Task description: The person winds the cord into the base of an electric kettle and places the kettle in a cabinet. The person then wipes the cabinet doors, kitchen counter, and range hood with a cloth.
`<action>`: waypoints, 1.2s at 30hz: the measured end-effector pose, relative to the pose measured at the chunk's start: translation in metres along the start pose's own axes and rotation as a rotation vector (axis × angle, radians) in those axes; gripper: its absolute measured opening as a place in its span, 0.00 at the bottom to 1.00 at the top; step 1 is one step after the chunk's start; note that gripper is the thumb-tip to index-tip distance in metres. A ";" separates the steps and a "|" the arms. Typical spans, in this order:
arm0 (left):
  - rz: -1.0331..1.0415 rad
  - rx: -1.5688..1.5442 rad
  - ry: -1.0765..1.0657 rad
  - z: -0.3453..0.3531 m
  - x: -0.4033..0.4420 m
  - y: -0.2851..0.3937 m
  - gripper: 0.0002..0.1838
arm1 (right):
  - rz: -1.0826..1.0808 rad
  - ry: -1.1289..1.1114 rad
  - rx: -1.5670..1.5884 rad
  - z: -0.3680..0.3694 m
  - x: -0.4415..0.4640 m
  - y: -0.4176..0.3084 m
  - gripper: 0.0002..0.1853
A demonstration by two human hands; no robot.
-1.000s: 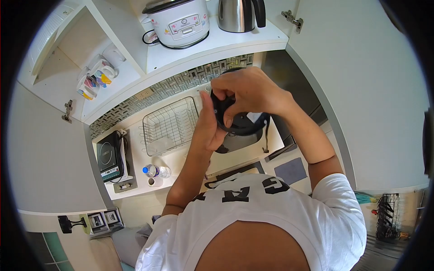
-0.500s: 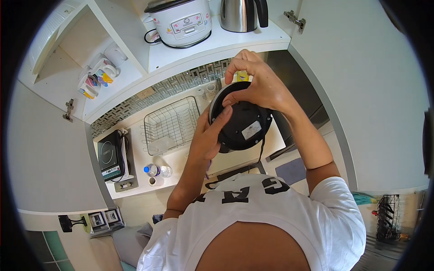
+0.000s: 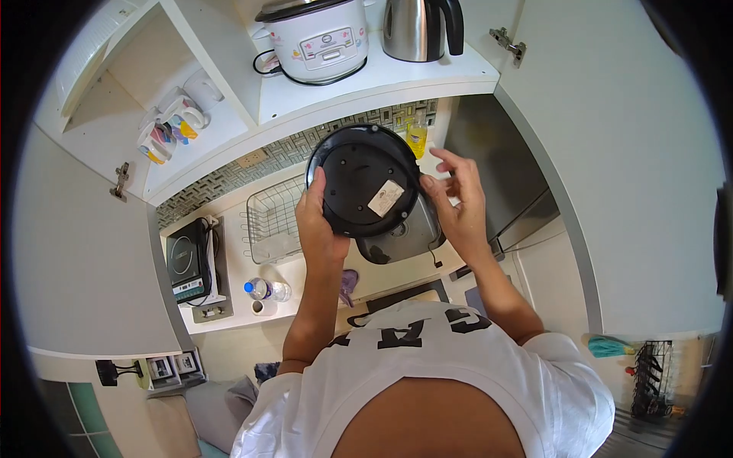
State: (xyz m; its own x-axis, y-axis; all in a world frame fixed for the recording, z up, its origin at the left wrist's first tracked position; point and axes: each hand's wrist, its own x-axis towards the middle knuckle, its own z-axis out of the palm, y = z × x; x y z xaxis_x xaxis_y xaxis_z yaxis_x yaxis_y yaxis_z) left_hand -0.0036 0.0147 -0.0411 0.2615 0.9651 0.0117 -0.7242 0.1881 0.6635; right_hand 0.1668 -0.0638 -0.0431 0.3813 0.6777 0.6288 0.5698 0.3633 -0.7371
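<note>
Left hand [image 3: 319,229] gripping black disc [image 3: 362,177] (pale label [image 3: 386,198] showing), right hand [image 3: 463,206] beside.

Centre of frame: black disc [image 3: 355,172] gripped at its lower-left edge by the left hand [image 3: 324,229], underside turned to the camera; pale label [image 3: 386,198] seen at its lower right. Right hand [image 3: 462,206] raised at the disc's right edge, fingers half curled; whether contact is made cannot be told. Cord [image 3: 437,263] seen below that hand. Sink [image 3: 382,253] partly covered by the disc; rack [image 3: 269,217] partly hidden, left of it. Top of frame: cooker [image 3: 321,49] and kettle [image 3: 413,30] placed side by side. Mugs [image 3: 181,116] seen upper left; hob [image 3: 185,258] set at left.
</note>
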 end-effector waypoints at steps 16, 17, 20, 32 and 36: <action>0.133 0.008 0.031 0.010 -0.018 -0.011 0.18 | 0.261 -0.122 0.271 0.010 -0.018 0.010 0.07; 0.137 0.028 0.009 0.010 -0.020 -0.011 0.17 | 0.262 -0.119 0.272 0.009 -0.015 0.013 0.07; 0.135 0.063 -0.163 -0.001 -0.029 -0.019 0.17 | 0.164 -0.044 0.158 0.006 0.001 0.015 0.06; -0.003 0.758 -0.381 -0.008 -0.025 0.015 0.19 | 0.037 -0.380 0.047 -0.003 0.029 0.008 0.10; -0.176 0.665 -0.294 -0.010 -0.019 0.003 0.16 | -0.164 -0.477 -0.147 0.007 0.026 0.010 0.13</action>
State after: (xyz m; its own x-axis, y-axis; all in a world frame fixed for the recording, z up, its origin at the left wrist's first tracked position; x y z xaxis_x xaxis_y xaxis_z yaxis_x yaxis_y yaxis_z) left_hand -0.0172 -0.0015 -0.0468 0.5652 0.8249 0.0011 -0.1418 0.0958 0.9853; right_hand 0.1773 -0.0376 -0.0356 -0.0757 0.8477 0.5251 0.7036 0.4185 -0.5742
